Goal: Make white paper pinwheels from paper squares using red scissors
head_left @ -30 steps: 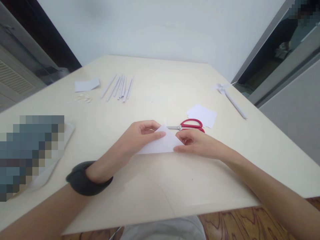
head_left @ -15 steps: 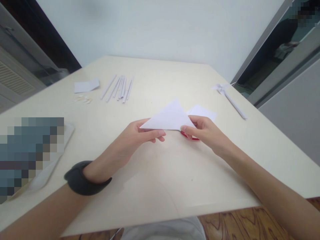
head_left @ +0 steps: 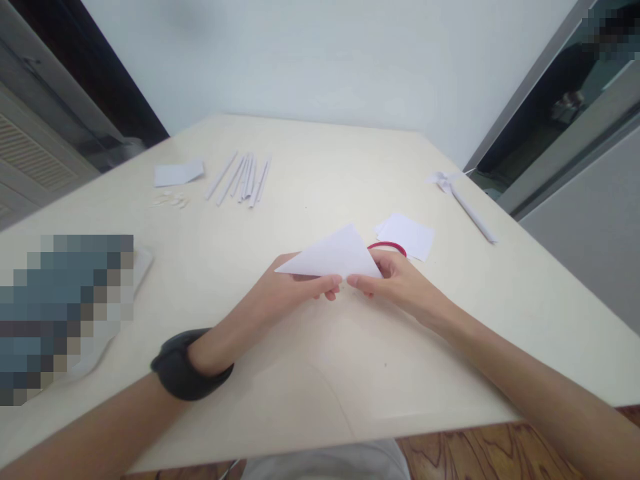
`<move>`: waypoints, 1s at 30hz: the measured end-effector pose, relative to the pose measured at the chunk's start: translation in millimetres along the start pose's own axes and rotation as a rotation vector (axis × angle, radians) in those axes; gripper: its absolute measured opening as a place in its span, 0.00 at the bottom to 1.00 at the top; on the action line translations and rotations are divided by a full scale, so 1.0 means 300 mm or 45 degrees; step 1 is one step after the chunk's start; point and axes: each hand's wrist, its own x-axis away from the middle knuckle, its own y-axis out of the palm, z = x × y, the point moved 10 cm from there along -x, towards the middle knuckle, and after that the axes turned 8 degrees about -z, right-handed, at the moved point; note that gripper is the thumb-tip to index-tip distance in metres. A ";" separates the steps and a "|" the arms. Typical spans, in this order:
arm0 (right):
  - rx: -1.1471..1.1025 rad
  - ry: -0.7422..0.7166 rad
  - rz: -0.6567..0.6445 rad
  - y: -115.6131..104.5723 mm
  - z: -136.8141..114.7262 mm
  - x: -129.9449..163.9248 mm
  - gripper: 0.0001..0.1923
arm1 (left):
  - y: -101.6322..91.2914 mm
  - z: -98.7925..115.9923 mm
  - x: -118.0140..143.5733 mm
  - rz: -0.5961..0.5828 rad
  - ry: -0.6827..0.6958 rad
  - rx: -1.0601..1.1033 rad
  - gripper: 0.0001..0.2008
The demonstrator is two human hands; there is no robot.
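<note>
Both hands pinching a folded paper triangle just over the table

Left hand (head_left: 280,297) and right hand (head_left: 400,283) each have their fingers closed on the triangle's (head_left: 335,257) near long edge. That edge runs 9 to 3 o'clock between them, with the tip pointing off to 12. Both sit about equally close. Red scissors (head_left: 393,248) peek out right behind it, beside loose paper squares (head_left: 407,235).

White paper triangle (head_left: 336,259), red scissors (head_left: 387,247)

No text, label, brand, number or sign can be read on anything in view.
</note>
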 end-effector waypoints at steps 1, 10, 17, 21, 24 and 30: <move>-0.006 -0.005 -0.019 0.008 -0.001 -0.003 0.05 | 0.005 -0.003 -0.002 -0.006 0.000 -0.008 0.10; -0.008 0.037 0.000 0.013 0.008 -0.004 0.05 | 0.010 -0.021 -0.004 0.017 0.008 -0.037 0.09; -0.041 0.011 0.061 -0.027 -0.005 0.009 0.08 | -0.047 0.018 0.008 0.109 0.060 -0.018 0.10; -0.155 -0.021 0.086 -0.052 -0.019 0.011 0.10 | -0.090 0.050 0.015 0.149 0.123 -0.009 0.09; -0.203 -0.046 0.094 -0.063 -0.030 0.015 0.11 | -0.105 0.066 0.019 0.146 0.173 -0.018 0.10; -0.201 -0.058 0.128 -0.095 -0.025 0.021 0.10 | -0.123 0.064 0.017 0.130 0.232 0.085 0.09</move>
